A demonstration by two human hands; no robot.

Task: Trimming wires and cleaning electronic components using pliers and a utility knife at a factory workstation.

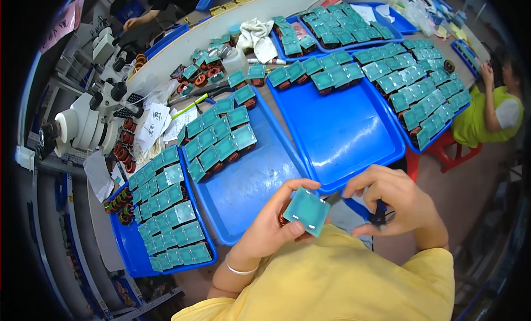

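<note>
My left hand (271, 218) grips a coil with a square green board (308, 210) on it, the board's face turned up. A few shiny solder spots show near the board's edges, and a bit of the reddish winding peeks out by my fingers. In my right hand (395, 202), fingers curled, is a small blue-and-black hand tool (378, 215), apart from the board; its exact kind is hard to make out. Just beyond my hands lie two blue trays, the left tray (260, 171) and the right tray (354, 133), each partly filled with rows of similar coils.
More board-topped coils (171, 216) fill a tray at left, with others (426, 94) at right. Loose coils (199, 77), a white cloth (257, 36), papers (155, 122) and a microscope (83, 119) occupy the bench. Another person (492, 111) sits at right near a red stool (456, 152).
</note>
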